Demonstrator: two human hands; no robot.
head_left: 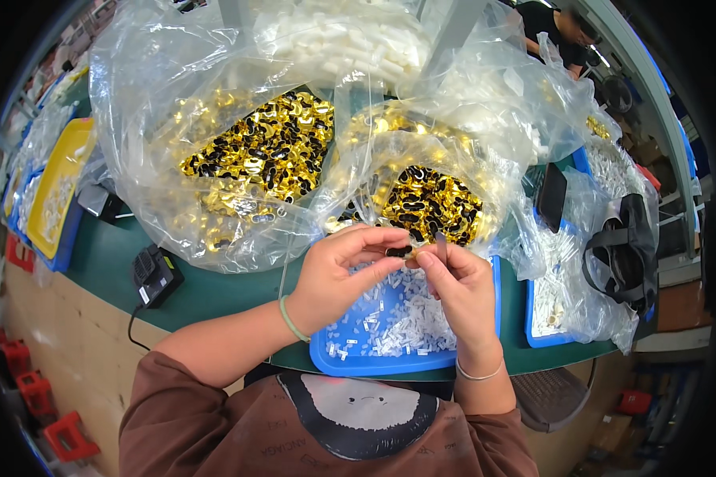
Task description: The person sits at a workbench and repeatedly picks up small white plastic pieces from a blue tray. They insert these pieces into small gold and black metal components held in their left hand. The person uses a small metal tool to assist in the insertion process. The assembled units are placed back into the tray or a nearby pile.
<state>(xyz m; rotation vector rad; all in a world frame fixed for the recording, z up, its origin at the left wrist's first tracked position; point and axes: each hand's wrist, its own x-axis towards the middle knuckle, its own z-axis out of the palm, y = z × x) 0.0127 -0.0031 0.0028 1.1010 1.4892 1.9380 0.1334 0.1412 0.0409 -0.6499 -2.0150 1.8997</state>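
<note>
My left hand (338,274) is closed, pinching a small black-and-gold oblong piece (400,252) between thumb and fingers. My right hand (463,286) is closed too, its thumb and index finger meeting at the piece's right end. A thin dark strip (441,246) sticks up from the right fingers; its kind is unclear. Both hands are above a blue tray (358,367) holding many small white plastic parts (414,318). Just beyond the hands, an open clear bag holds similar black-and-gold pieces (433,200).
A larger clear bag of black-and-gold pieces (270,151) lies at the back left. White parts (342,40) fill bags behind. A black adapter (157,277) is at the left edge, a black handbag (624,254) at the right. A person (557,36) is at the far right.
</note>
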